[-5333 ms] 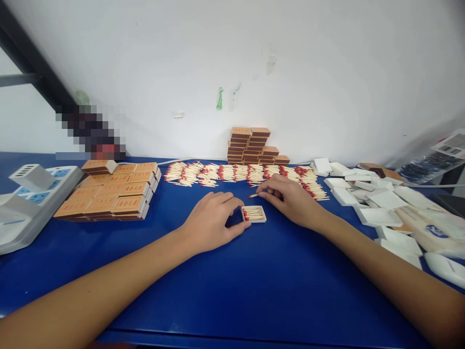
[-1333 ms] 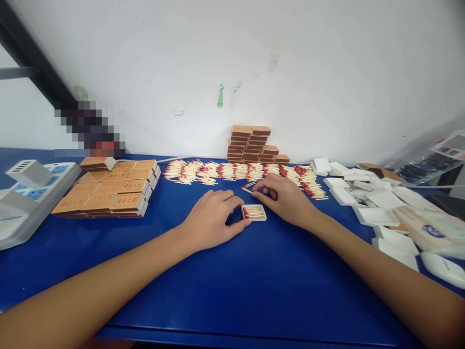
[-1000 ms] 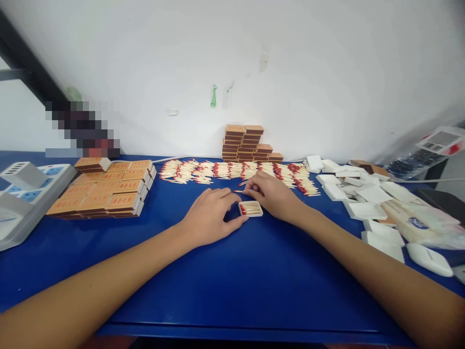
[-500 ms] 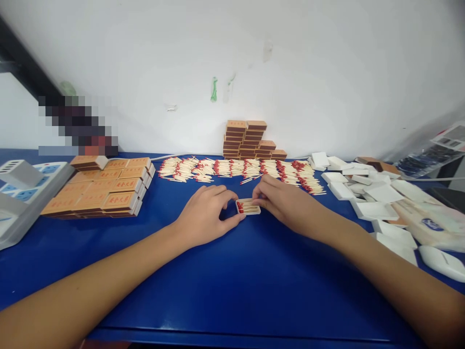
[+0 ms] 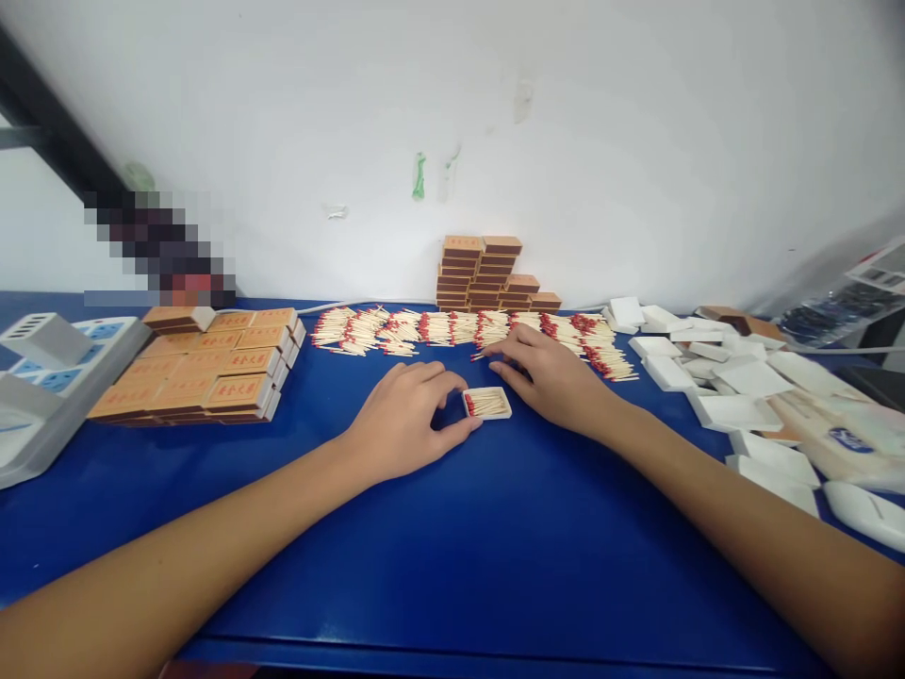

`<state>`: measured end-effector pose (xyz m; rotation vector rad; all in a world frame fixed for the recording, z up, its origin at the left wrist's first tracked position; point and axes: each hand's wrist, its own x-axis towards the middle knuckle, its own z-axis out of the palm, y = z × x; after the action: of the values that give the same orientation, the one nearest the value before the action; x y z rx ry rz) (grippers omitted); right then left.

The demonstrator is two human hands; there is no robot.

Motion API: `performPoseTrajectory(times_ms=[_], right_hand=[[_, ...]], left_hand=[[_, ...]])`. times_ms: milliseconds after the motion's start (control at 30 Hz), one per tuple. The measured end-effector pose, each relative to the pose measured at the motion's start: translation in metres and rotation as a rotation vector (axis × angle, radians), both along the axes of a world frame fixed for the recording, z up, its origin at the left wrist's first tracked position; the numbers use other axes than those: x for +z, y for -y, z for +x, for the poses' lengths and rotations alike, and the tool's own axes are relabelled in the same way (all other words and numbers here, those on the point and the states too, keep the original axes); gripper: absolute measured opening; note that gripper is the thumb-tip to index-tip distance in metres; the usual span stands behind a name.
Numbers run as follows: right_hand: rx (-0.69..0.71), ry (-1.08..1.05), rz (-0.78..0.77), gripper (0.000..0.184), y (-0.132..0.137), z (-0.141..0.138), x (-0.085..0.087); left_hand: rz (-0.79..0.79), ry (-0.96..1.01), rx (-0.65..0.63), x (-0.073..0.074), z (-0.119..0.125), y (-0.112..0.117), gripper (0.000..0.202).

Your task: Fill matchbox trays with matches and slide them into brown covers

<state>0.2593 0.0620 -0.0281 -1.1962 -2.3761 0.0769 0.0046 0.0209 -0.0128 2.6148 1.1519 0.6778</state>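
1. The small white tray (image 5: 498, 416) lies flat on the blue table (image 5: 495, 547), just ahead of me; I take it as the centre of the clock. Matches (image 5: 487, 404) lie in it lengthwise, red heads toward 9 o'clock.
2. My left hand (image 5: 403, 420) comes in from 8 o'clock, palm down, thumb and forefinger curved round the tray's 9 o'clock end, one at each corner.
3. My right hand (image 5: 558, 377) is at 2 o'clock, wrist low, fingers bent, with a modest gap between thumb and forefinger. Its forefinger is at the near edge of the loose matches (image 5: 438, 330); whether it touches one, I can't quite tell.
4. Those loose matches run in a long row at 12 o'clock, with a stepped stack of matchboxes (image 5: 459, 273) behind them against the wall (image 5: 636, 141).
5. At 9 to 10 o'clock sits a block of orange matchboxes (image 5: 212, 368), their tops printed in red characters that read 安全火柴.
6. Further out at 9 is a pale power strip (image 5: 85, 415) with blue socket panels.
7. Around 3 o'clock lie jumbled white trays (image 5: 735, 412), then a soft pack (image 5: 834, 415) with a blue oval logo, its lettering too small to read.
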Motion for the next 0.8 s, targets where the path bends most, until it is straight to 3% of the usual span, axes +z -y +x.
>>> performPoseTrajectory(times_ms=[200,367,633,800], right_hand=[[-0.025,-0.064,-0.048,0.012,0.004,-0.003,0.001],[-0.056,-0.055,-0.108,0.013,0.002,-0.003,0.002],[0.011,0.073,-0.003,0.015,0.037,-0.012,0.025],[0.023,0.139,0.05,0.013,0.046,-0.014,0.024]], left_hand=[[-0.007,-0.013,-0.002,0.001,-0.002,0.0,0.026],[-0.008,-0.009,-0.006,0.001,-0.001,0.001,0.026],[-0.011,0.008,-0.006,0.0,-0.002,0.001,0.027],[-0.021,0.009,-0.007,0.001,-0.001,0.0,0.026]])
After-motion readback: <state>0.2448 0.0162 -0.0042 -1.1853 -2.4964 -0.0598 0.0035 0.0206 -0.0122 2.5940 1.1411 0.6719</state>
